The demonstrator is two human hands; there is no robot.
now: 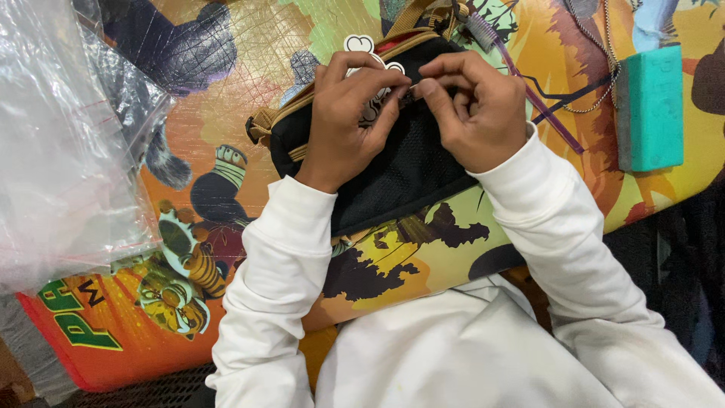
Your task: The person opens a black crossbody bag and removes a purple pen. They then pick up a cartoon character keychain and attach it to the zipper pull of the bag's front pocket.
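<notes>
Bright, even light from above, colours vivid, shadows soft & short under the hands. White glare on the clear plastic bags (60,143) at left; that corner's a bit soft. Centre sharp, no motion blur, dim at bottom-right edge.

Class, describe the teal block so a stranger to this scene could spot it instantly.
Start at the bright cartoon-printed board that fills the view. Go to its far right edge, beyond the black pouch under both hands. The teal block stands there, the only plain, solid-coloured rectangle, beside a beaded chain.
</notes>
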